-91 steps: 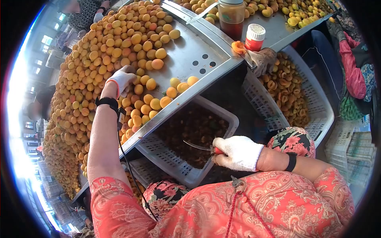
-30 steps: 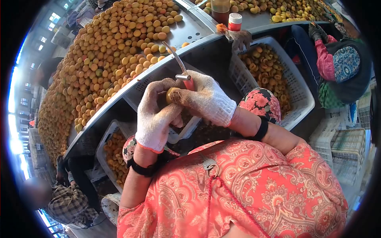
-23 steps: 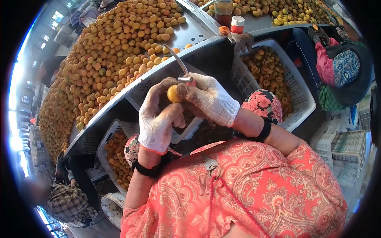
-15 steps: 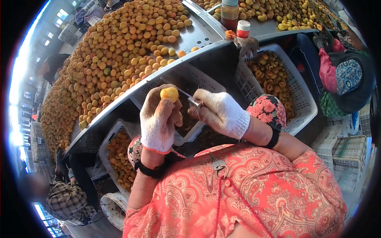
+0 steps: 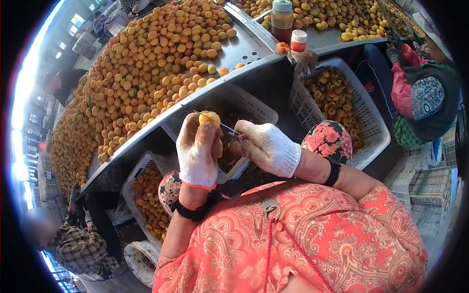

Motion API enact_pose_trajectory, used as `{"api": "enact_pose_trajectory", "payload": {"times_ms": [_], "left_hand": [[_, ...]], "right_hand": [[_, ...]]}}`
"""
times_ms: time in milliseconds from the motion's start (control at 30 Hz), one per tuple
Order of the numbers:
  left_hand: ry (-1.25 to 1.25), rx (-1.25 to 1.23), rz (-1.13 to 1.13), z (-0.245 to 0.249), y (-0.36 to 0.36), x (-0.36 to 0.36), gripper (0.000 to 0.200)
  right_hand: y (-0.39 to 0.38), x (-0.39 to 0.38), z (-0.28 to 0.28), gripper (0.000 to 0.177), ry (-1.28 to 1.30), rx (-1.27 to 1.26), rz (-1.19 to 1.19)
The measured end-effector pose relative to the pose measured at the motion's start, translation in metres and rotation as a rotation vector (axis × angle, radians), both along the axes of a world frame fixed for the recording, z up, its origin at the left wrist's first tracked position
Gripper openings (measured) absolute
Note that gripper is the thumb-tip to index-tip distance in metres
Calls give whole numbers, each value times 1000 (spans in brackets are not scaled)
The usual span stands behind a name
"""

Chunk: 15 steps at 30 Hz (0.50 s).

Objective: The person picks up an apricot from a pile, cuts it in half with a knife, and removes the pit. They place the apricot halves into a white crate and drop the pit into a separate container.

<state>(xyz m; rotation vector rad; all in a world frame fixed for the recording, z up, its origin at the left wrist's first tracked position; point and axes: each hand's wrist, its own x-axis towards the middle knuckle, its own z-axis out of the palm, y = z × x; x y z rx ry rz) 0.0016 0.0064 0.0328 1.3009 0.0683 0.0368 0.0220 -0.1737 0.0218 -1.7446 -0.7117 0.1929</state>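
A yellow-orange apricot (image 5: 209, 120) is held between the thumb and fingers of my left hand (image 5: 198, 149), which wears a white glove stained brown at the fingers. My right hand (image 5: 266, 144), gloved the same way, is closed on a thin knife (image 5: 222, 126). The blade lies across the apricot, with its tip beyond the fruit's upper left side. Under my hands stands a white crate (image 5: 256, 105), its contents partly hidden by the gloves.
Whole apricots (image 5: 141, 68) cover a metal table (image 5: 244, 36). Crates of cut apricots stand at right (image 5: 373, 122) and left (image 5: 128, 188). Bottles (image 5: 282, 22) and a glove (image 5: 306, 61) lie by the table edge. A white bucket (image 5: 139, 261) is lower left. People sit at both sides.
The knife has moved left, from beside the apricot to across it. My right hand has shifted slightly left and down, and my left hand slightly down.
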Motion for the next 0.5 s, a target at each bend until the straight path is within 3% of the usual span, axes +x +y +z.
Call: {"api": "enact_pose_trajectory", "payload": {"times_ms": [333, 400, 500], "left_hand": [[-61, 79, 86, 0, -14, 2, 22], [-52, -53, 162, 0, -21, 5, 22], [-14, 58, 87, -10, -10, 11, 25]], "right_hand": [[8, -5, 0, 25, -46, -53, -79], [10, -6, -4, 18, -186, -105, -165], [12, -2, -16, 14, -199, -113, -223]]}}
